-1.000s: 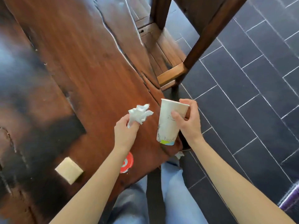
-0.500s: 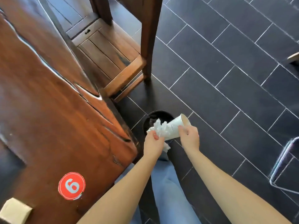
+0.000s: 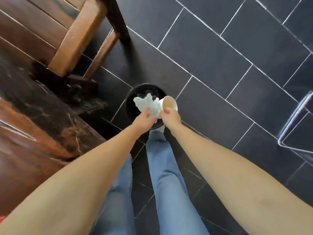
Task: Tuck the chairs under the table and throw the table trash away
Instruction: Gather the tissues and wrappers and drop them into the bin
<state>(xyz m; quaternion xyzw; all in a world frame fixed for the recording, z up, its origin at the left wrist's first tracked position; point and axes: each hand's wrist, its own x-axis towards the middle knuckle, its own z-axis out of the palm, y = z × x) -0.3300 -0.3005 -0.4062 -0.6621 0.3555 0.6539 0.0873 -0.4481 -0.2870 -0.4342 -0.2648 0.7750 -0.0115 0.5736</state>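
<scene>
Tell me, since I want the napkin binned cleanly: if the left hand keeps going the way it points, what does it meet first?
Probably the open black bin: the left hand, holding the crumpled napkin, points into it. Depth is unclear.

No legible text, label, brand, number or sign in this view.

- White paper cup, tilted with its open mouth showing: the outer wall in view is plain, and no print can be made out on it.
- Crumpled white tissue: unmarked.
- Round black waste bin on the dark tiled floor: no lettering visible.
- Dark reddish-brown wooden bench: a small sliver of red at the lower left frame edge, too little in view to read anything on it.
</scene>
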